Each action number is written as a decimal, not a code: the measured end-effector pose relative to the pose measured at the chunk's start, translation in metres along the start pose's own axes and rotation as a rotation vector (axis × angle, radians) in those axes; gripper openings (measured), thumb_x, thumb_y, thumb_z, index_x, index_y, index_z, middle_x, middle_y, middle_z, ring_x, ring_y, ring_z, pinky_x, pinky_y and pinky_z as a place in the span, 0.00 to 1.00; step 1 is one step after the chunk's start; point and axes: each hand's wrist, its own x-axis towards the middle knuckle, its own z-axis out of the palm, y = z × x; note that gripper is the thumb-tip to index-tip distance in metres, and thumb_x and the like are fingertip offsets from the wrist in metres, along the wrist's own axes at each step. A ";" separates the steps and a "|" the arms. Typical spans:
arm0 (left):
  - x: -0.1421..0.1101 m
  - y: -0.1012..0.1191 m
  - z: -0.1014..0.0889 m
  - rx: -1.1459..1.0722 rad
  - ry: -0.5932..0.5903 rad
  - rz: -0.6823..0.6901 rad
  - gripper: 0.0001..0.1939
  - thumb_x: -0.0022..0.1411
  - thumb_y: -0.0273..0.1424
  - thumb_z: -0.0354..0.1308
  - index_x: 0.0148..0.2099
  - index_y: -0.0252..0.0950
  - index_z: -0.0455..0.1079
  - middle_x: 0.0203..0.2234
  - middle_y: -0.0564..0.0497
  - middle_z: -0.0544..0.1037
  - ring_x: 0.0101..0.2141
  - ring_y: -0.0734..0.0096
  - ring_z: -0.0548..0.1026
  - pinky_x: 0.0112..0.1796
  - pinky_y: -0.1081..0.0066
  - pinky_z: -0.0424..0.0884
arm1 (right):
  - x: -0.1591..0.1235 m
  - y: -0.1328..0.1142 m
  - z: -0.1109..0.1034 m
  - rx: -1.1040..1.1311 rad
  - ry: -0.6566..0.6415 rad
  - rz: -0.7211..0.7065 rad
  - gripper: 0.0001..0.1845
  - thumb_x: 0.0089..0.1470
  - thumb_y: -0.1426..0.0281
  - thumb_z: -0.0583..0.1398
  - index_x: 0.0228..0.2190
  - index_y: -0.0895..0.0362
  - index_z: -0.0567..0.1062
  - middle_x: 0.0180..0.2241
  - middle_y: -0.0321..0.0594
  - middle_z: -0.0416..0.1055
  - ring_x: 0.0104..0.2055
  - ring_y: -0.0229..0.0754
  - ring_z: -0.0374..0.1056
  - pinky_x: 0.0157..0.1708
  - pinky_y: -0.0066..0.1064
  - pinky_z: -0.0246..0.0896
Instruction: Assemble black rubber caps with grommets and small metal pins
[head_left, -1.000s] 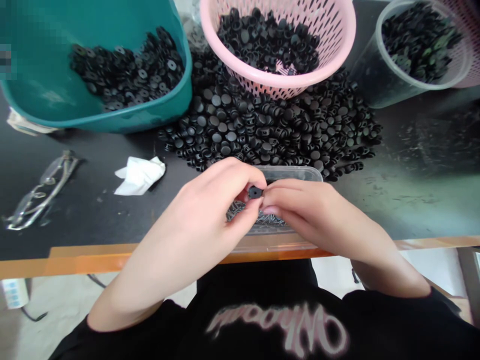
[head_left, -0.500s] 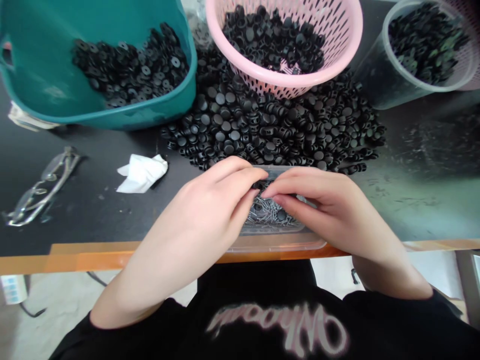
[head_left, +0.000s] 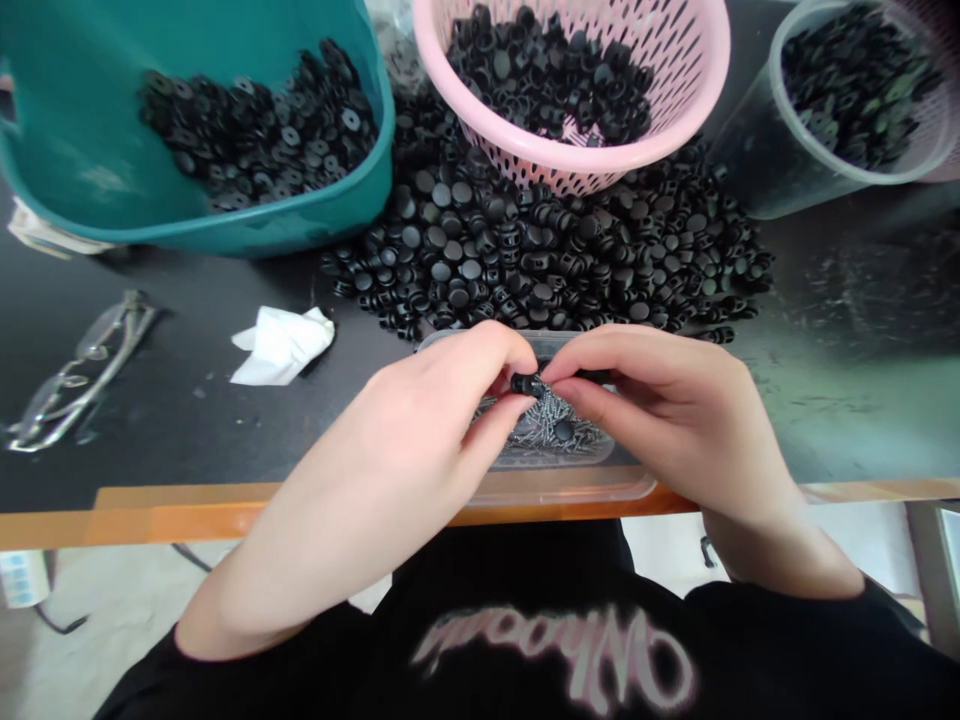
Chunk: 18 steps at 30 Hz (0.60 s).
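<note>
Hundreds of black caps, scuffed dark workbench

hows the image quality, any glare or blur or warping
Head view: pale glare washes the right side of the table, the teal tub shows a soft sheen, the wide lens curves things near the edges, and the black piece between the fingers looks sharp.

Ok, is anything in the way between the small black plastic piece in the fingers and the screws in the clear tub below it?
Nothing visible. The small black plastic piece, pinched between the left hand and right hand, is directly over the screws in the clear tub. This view can't show how high above them it is.
</note>
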 end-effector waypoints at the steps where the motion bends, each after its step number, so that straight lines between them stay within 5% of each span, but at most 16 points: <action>1: 0.000 0.000 0.000 -0.003 0.000 0.003 0.04 0.71 0.28 0.57 0.46 0.43 0.68 0.37 0.58 0.78 0.31 0.73 0.76 0.32 0.71 0.70 | 0.000 0.000 0.000 -0.001 0.004 0.000 0.05 0.65 0.74 0.63 0.38 0.56 0.81 0.38 0.34 0.80 0.37 0.33 0.73 0.40 0.24 0.70; 18: 0.002 -0.001 0.006 0.021 0.010 0.079 0.04 0.70 0.27 0.59 0.44 0.41 0.68 0.39 0.55 0.80 0.35 0.70 0.78 0.35 0.70 0.72 | -0.001 0.001 0.002 -0.025 0.042 0.029 0.04 0.62 0.75 0.64 0.36 0.54 0.76 0.33 0.32 0.77 0.29 0.33 0.70 0.30 0.25 0.68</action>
